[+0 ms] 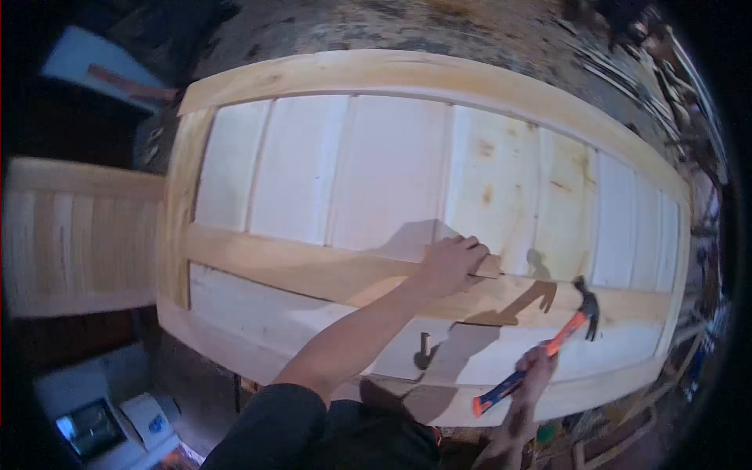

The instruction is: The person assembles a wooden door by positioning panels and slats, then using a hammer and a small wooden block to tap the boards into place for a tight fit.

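Observation:
A large wooden panelled frame (305, 262), with pale boards set between its rails, lies across the view. On its middle rail, my left hand (453, 265) is closed on a small wood block (489, 267), pressed against the edge of the boards. The fingers cover part of that block. My right hand (536, 364) grips a claw hammer (567, 332) with an orange and dark blue handle. Its black head is raised above the lower right of the frame, apart from the block. A small upright wooden piece (425, 343) shows on the lower panel.
Another slatted wooden panel (86, 239) is at the left. A small screen (90, 428) and a white box (149, 415) sit at the lower left. Wood strips (627, 82) lie at the upper right. The ground (376, 27) behind looks littered.

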`<state>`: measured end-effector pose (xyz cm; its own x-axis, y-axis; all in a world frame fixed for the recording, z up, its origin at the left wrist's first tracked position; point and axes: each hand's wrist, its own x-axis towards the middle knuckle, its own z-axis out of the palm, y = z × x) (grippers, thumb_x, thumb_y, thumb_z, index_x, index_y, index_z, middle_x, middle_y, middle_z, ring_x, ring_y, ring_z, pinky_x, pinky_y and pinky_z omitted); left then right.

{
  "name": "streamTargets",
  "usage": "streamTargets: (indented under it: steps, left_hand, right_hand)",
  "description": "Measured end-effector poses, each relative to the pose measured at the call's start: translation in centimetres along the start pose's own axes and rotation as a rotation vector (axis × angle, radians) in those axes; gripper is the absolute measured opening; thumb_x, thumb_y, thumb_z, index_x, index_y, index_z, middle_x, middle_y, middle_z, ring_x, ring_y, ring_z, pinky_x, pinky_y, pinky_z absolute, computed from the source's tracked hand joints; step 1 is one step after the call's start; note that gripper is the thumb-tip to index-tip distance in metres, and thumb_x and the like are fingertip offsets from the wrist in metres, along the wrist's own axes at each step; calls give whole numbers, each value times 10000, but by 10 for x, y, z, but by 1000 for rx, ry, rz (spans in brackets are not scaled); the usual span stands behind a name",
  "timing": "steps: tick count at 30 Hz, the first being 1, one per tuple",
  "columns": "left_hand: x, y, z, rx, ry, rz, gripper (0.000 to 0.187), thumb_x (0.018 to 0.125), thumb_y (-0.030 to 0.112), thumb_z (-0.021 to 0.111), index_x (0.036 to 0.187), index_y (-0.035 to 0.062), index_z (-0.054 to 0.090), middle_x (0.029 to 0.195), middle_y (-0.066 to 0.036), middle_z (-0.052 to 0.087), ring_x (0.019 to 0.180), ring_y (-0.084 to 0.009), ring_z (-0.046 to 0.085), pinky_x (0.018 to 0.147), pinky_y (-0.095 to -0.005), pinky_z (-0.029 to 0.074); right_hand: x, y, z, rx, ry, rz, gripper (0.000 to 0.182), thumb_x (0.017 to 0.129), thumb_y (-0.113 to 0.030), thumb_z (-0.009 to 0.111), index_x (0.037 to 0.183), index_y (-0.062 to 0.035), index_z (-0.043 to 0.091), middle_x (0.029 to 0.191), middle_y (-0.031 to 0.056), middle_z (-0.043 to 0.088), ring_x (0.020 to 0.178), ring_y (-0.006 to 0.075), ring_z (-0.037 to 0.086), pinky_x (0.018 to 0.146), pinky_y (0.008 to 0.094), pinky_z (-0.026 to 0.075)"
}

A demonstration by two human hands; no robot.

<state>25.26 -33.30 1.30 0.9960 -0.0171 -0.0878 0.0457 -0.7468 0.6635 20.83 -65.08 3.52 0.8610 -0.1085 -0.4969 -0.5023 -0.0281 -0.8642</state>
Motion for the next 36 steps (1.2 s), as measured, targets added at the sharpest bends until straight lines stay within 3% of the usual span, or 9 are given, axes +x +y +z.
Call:
streamTargets:
  steps: [4,5,9,11,17,23,25,31,36]
  left_hand:
    - [2,-6,5,-1,-12,15,445,749,355,810,1087,128,628,1058,-48,625,1036,-284,630,865,-436,524]
    - [2,-5,3,3,-21,23,415,755,351,807,1049,122,623,1046,-50,620,1023,-280,635,856,-432,527]
    - [-2,-8,7,-40,49,60,403,743,343,814,1011,121,610,974,-59,596,982,-279,619,827,-436,511]
    - [-1,-7,2,-24,0,31,406,747,357,813,1010,117,618,1025,-54,609,1008,-276,632,834,-432,525]
    - [-5,-7,5,0,75,25,414,745,369,813,1020,121,628,1056,-54,617,1035,-273,638,830,-445,543]
    - [0,-13,18,18,76,31,433,760,395,787,1064,123,640,1071,-54,633,1041,-275,640,843,-440,547]
    - [1,-5,19,24,98,37,429,766,406,778,1061,124,645,1074,-53,639,1051,-272,642,853,-436,549]
    - [8,18,0,79,-53,-91,515,758,421,786,1161,125,661,1091,-50,650,1072,-295,638,902,-445,532]
    - [78,100,88,-73,98,153,507,738,405,797,1150,142,663,1091,-46,648,1077,-282,640,909,-444,523]
  right_hand:
    - [-5,-27,14,-304,-318,319,150,970,-153,631,1038,-146,497,708,-52,494,513,59,463,434,223,395]
    - [16,-21,-19,-351,-359,173,157,967,-160,642,1042,-153,505,696,-69,474,513,50,454,431,214,393]
    - [79,-56,-102,29,142,-238,154,1014,-234,605,1054,-108,526,645,-77,435,481,47,413,412,215,375]
    - [110,-60,-130,273,228,-145,171,1015,-211,593,1073,-77,504,636,-45,450,479,64,434,415,225,391]
    - [-7,-17,43,-318,-275,117,212,917,-20,539,1094,-75,436,631,-7,450,445,101,463,394,250,398]
    - [36,26,-31,-99,-108,279,185,969,-93,566,1116,-127,459,668,-32,431,461,73,424,400,229,380]
    - [54,79,-41,-162,-95,115,247,946,-55,585,1146,-132,463,700,-29,464,509,77,458,426,239,403]
    - [47,61,-24,-190,-194,89,256,941,-19,555,1161,-89,443,687,13,479,497,113,479,434,265,420]
    - [40,34,-32,42,-276,118,286,946,-44,580,1191,-93,441,672,19,480,482,113,477,431,269,425]
